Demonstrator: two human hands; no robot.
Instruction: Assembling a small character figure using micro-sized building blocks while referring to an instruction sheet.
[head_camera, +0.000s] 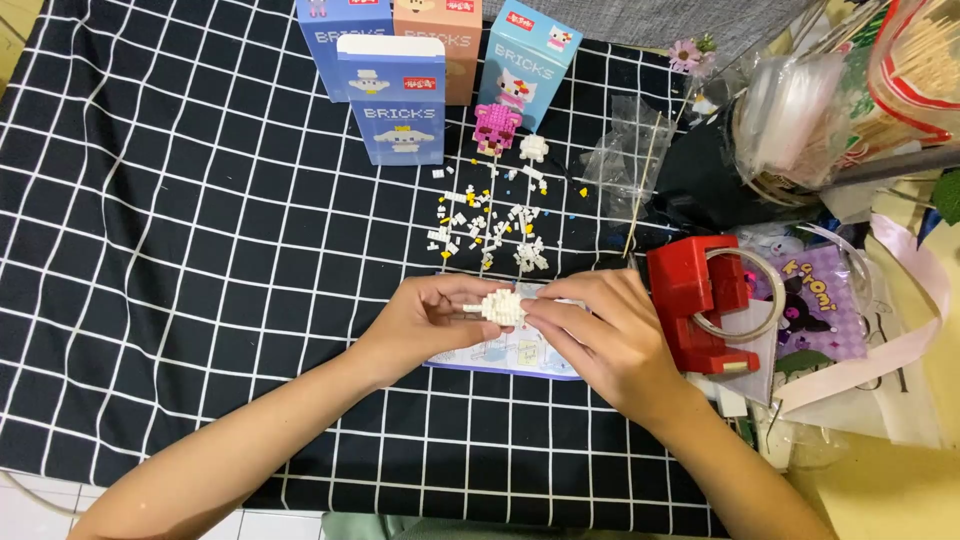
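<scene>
Light even, fairly bright, soft, from overhead. Shadows faint: thin dark edge under left hand (425, 318) and right hand (600, 335), short shadows beside boxes (400, 75). Black checked cloth (180, 250) well exposed, white lines crisp. Glare on plastic bags (800, 110) top right, highlights near washed out. Red block (695, 315) saturated, slight sheen. Focus sharp at centre; loose white bricks (485, 225) distinct though tiny. Grid lines bow slightly toward edges, wide-lens distortion. Corners softer. No motion blur on hands.
</scene>
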